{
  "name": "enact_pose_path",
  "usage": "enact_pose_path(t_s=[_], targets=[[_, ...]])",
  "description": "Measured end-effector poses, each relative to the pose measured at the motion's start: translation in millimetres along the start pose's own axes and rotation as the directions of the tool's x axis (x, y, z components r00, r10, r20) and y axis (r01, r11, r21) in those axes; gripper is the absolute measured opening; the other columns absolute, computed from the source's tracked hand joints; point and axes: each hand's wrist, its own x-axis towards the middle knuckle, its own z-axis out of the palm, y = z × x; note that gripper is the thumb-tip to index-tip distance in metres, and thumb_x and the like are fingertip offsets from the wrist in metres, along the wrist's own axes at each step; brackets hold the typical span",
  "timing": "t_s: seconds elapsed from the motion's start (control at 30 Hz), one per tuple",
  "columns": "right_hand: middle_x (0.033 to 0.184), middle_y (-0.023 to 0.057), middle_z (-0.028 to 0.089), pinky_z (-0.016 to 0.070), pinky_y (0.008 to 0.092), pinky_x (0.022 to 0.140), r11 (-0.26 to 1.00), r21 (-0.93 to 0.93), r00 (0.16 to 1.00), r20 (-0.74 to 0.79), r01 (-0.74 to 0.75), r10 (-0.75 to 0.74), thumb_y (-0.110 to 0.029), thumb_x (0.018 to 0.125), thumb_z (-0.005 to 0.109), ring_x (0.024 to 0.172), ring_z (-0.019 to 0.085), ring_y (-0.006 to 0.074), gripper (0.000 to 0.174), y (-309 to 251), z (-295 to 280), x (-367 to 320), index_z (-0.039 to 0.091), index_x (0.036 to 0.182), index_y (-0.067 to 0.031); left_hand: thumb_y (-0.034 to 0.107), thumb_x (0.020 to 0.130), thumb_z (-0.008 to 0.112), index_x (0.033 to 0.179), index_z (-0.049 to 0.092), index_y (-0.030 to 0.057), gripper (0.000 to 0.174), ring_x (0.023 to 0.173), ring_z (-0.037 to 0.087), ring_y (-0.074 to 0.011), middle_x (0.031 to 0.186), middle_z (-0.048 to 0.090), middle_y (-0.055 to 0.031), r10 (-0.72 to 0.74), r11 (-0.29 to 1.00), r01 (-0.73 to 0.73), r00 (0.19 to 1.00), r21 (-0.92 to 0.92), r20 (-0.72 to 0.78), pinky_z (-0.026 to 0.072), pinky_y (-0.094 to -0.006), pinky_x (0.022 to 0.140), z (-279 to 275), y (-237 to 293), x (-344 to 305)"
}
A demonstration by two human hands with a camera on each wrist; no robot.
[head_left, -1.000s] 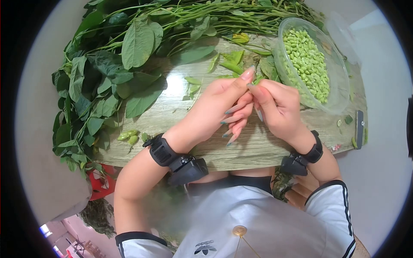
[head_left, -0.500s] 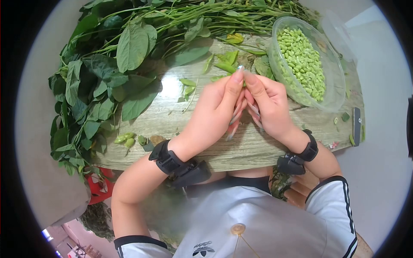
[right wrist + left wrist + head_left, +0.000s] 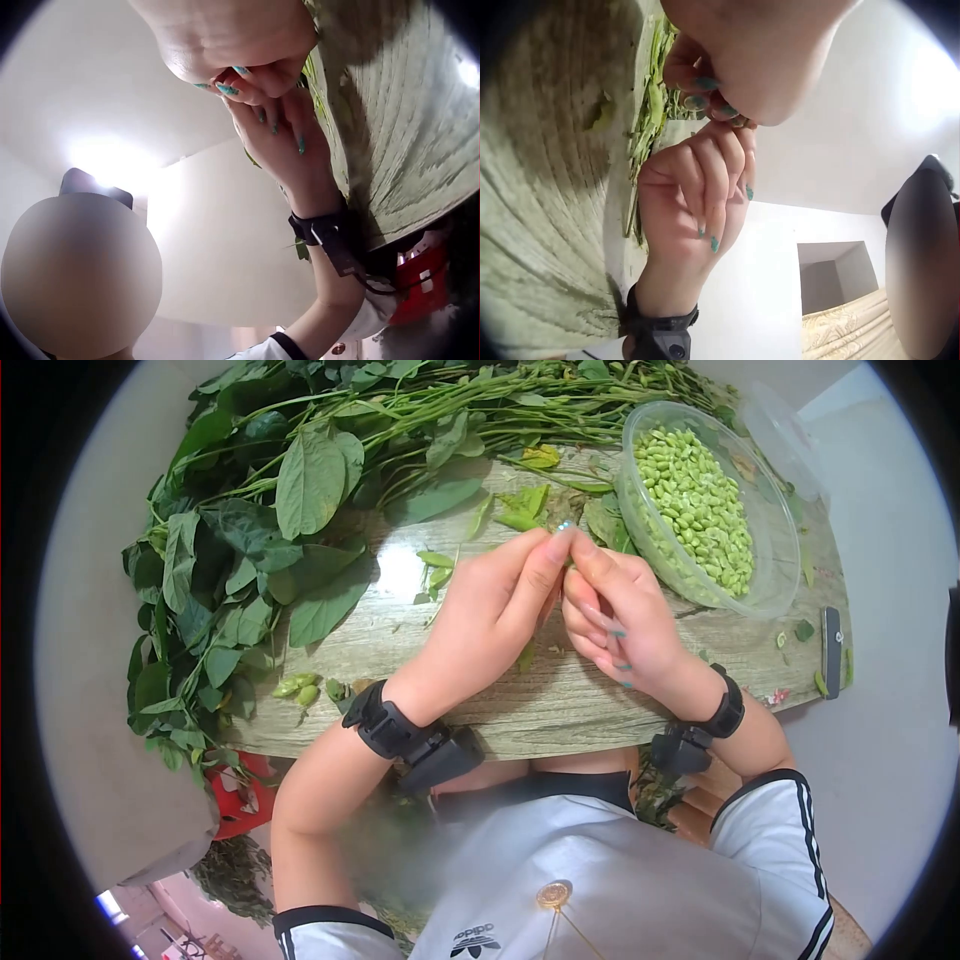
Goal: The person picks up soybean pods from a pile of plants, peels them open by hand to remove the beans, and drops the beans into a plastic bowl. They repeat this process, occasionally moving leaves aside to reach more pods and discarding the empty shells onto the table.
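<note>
Both hands meet over the table, thumbs and fingertips together. My left hand [image 3: 490, 600] curls its fingers inward and pinches a green bean pod, mostly hidden by the fingers. My right hand [image 3: 625, 605] pinches at the same spot, its other fingers folded toward the palm and the painted nails showing. In the left wrist view the right hand [image 3: 697, 172] shows its curled fingers below the left one. Beside the right hand stands a clear plastic tub [image 3: 785, 575] holding shelled green beans [image 3: 695, 500]. Loose pods [image 3: 520, 520] lie just beyond the fingertips.
Leafy bean stalks [image 3: 480, 410] are heaped along the back and the left of the wooden table [image 3: 420, 710]. A few pods [image 3: 300, 685] lie near the front left. A dark flat object [image 3: 831, 650] rests at the right edge. Below the table at left is a red item [image 3: 240, 800].
The hands have stayed together at the fingertips while their fingers shifted. The right hand's lower fingers have drawn apart from the left hand and folded toward its own palm.
</note>
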Motion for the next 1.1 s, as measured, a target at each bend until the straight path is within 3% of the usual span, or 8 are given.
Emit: enact_pose_path(t_s=[0.07, 0.27, 0.4, 0.47, 0.5, 0.57, 0.97, 1.1], targets=[[0.053, -0.0021, 0.042, 0.0308, 0.0198, 0.036, 0.96, -0.249, 0.989, -0.033, 0.13, -0.143, -0.041, 0.102, 0.045, 0.039, 0.04, 0.0053, 0.047, -1.6, 3.5, -3.1, 0.047, 0.068, -0.0081, 0.025, 0.104, 0.043, 0.089, 0.061, 0.0005, 0.034, 0.053, 0.046, -0.016, 0.059, 0.049, -0.0068, -0.052, 0.985, 0.056, 0.998, -0.161, 0.027, 0.0389, -0.0296, 0.052, 0.4, 3.4, -1.3], [0.059, -0.0027, 0.047, 0.0344, 0.0196, 0.042, 0.798, -0.478, 0.905, -0.013, 0.367, -0.425, -0.034, 0.103, 0.046, 0.046, 0.044, 0.003, 0.042, 4.8, 4.6, -6.2, 0.053, 0.074, -0.0045, 0.024, 0.103, 0.043, 0.084, 0.059, 0.0022, 0.034, 0.053, 0.044, -0.0096, 0.058, 0.048, -0.0016, 0.132, 0.991, -0.132, 0.985, -0.011, 0.11, 0.0351, -0.0271, 0.05, -5.7, 7.3, -2.7], [0.059, 0.0009, 0.049, 0.0358, 0.0237, 0.043, 0.751, -0.534, 0.891, 0.01, 0.388, -0.453, -0.029, 0.102, 0.05, 0.045, 0.046, 0.0085, 0.037, 4.0, -2.9, -5.7, 0.055, 0.077, -0.003, 0.024, 0.103, 0.043, 0.082, 0.056, 0.0014, 0.034, 0.055, 0.041, -0.0083, 0.059, 0.047, -0.0003, 0.056, 0.994, -0.041, 0.988, -0.104, 0.147, 0.0341, -0.0265, 0.05, -0.9, 5.0, -4.9], [0.06, 0.0064, 0.051, 0.0389, 0.0303, 0.044, 0.288, -0.812, 0.73, 0.228, 0.508, -0.644, -0.024, 0.097, 0.058, 0.046, 0.051, 0.0187, 0.028, 2.6, -9.5, -1.7, 0.056, 0.077, -0.0035, 0.025, 0.104, 0.044, 0.08, 0.053, 0.0008, 0.035, 0.056, 0.04, -0.0084, 0.061, 0.045, 0.0002, 0.034, 0.983, -0.021, 0.997, -0.185, 0.069, 0.0346, -0.0266, 0.051, 3.4, -2.2, -6.6], [0.06, 0.0064, 0.051, 0.0389, 0.0303, 0.044, 0.288, -0.813, 0.73, 0.225, 0.505, -0.645, -0.024, 0.097, 0.058, 0.046, 0.051, 0.0187, 0.028, 1.8, -9.7, 0.0, 0.056, 0.077, -0.0035, 0.025, 0.104, 0.044, 0.08, 0.053, 0.0008, 0.035, 0.056, 0.04, -0.0084, 0.061, 0.045, 0.0002, 0.035, 0.982, -0.02, 0.997, -0.187, 0.073, 0.0346, -0.0266, 0.051, 4.6, -5.1, -5.7], [0.063, 0.0107, 0.053, 0.0411, 0.0357, 0.046, -0.093, -0.802, 0.558, 0.489, 0.59, -0.67, -0.019, 0.089, 0.064, 0.051, 0.054, 0.0278, 0.021, 2.6, -6.3, 4.4, 0.057, 0.076, -0.0051, 0.026, 0.104, 0.045, 0.079, 0.052, 0.0012, 0.036, 0.059, 0.039, -0.0082, 0.063, 0.044, 0.0002, 0.078, 0.986, -0.083, 0.996, -0.143, -0.04, 0.0336, -0.0256, 0.051, 6.1, -9.6, -3.2], [0.061, 0.0071, 0.055, 0.0424, 0.0351, 0.046, -0.086, -0.784, 0.629, 0.553, 0.614, -0.546, -0.021, 0.086, 0.068, 0.051, 0.056, 0.026, 0.024, 10.8, 0.2, -1.9, 0.055, 0.071, -0.0075, 0.036, 0.105, 0.039, 0.071, 0.046, 0.0088, 0.044, 0.043, 0.036, -0.003, 0.056, 0.046, 0.0025, -0.191, 0.83, 0.034, 0.955, -0.557, -0.226, 0.0231, -0.0205, 0.038, -3.0, -2.4, 12.1], [0.062, 0.0082, 0.057, 0.0429, 0.0357, 0.047, -0.049, -0.828, 0.657, 0.478, 0.559, -0.583, -0.026, 0.088, 0.066, 0.053, 0.057, 0.0276, 0.021, 10.2, -1.7, -0.6, 0.061, 0.076, -0.0085, 0.036, 0.104, 0.04, 0.067, 0.047, 0.0087, 0.047, 0.036, 0.033, -0.0041, 0.048, 0.042, 0.0027, -0.107, 0.895, -0.031, 0.954, -0.446, -0.282, 0.0232, -0.0205, 0.037, -11.5, -1.3, 13.3]])
